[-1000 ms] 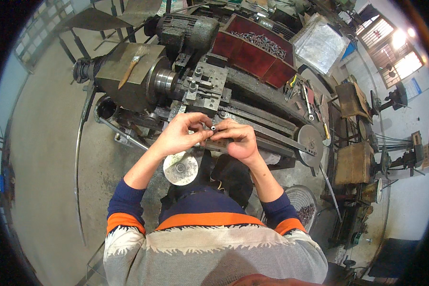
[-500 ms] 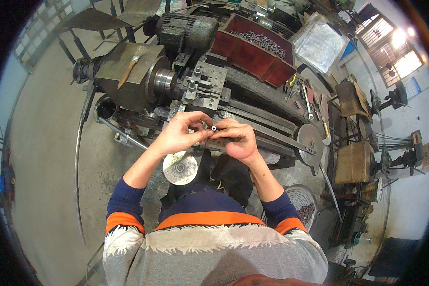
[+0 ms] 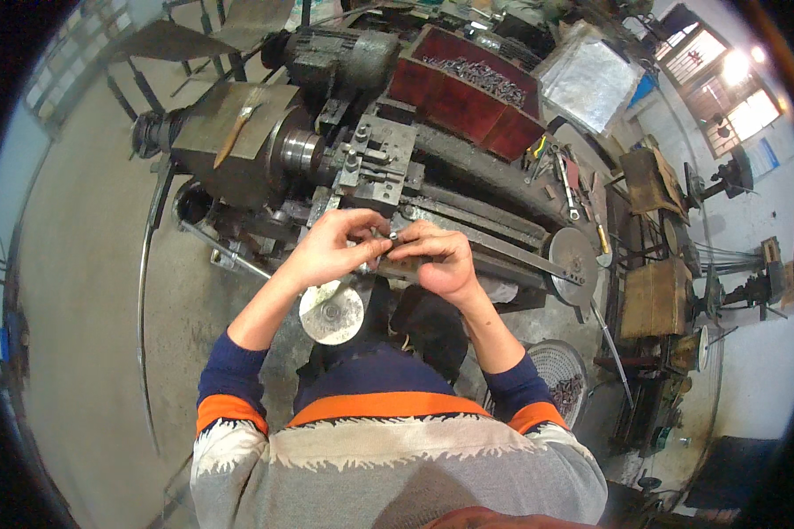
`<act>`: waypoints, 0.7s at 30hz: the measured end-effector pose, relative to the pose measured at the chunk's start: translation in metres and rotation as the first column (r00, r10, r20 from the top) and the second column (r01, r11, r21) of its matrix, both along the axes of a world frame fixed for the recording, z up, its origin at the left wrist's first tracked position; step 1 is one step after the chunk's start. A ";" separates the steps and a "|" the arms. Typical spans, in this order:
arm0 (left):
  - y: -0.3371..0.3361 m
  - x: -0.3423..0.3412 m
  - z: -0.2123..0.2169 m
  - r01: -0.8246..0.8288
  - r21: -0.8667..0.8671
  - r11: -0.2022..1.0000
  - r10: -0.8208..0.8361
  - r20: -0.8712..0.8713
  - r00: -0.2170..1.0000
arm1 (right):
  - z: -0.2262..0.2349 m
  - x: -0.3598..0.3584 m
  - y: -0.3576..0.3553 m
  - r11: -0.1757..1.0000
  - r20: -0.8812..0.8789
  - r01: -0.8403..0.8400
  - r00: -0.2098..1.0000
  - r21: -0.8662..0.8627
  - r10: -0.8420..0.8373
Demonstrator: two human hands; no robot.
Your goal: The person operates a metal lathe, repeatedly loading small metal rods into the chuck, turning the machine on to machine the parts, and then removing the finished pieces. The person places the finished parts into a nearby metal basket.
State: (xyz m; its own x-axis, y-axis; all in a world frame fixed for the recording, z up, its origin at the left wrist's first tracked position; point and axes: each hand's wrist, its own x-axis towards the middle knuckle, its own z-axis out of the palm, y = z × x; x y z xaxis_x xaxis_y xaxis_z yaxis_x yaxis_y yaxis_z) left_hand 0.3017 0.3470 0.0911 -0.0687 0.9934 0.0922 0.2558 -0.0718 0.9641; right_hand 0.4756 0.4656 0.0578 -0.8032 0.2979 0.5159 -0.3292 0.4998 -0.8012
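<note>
Between my fingertips sits a small metal sleeve (image 3: 393,236) with a round end, partly covered by the fingers. My left hand (image 3: 340,244) pinches it from the left, thumb and fingers closed. From the other side my right hand (image 3: 441,257) grips it with curled fingers. Both hands are held in front of a small lathe, just below its tool post (image 3: 379,154). Left of the tool post is the lathe's chuck (image 3: 302,151) on the headstock (image 3: 229,132). A white handwheel (image 3: 332,314) shows under my left wrist.
A red box (image 3: 468,93) of small metal parts stands behind the lathe. A brush (image 3: 235,137) lies on the headstock. Spanners (image 3: 570,192) lie at the right, near a grey disc (image 3: 573,257). A basket (image 3: 563,361) with metal parts is by my right elbow; a long lever (image 3: 225,247) slants at left.
The sleeve has turned slightly between my fingers, and its round open end shows less plainly. Both hands stay in nearly the same place.
</note>
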 end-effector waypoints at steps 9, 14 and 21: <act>-0.062 -0.055 -0.035 -0.462 -0.146 0.875 0.480 0.125 0.869 | 0.001 0.027 0.082 0.963 0.152 0.188 0.964 0.193 -0.219; -0.089 -0.080 -0.077 -0.545 -0.096 0.833 0.553 0.178 0.814 | 0.033 0.015 0.203 0.783 0.103 0.492 0.819 0.380 -0.565; -0.064 -0.097 -0.104 -0.476 0.109 0.873 0.482 -0.352 0.802 | 0.030 0.005 0.198 0.787 0.150 0.536 0.789 0.304 -0.595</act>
State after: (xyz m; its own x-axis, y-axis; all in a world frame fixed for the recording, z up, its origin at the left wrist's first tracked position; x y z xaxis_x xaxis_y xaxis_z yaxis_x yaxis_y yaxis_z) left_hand 0.2044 0.2826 -0.0129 -0.4948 0.8411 0.2184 0.5865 0.1378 0.7981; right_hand 0.4808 0.6638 0.0875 -0.6285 0.6303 0.4556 0.2476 0.7175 -0.6511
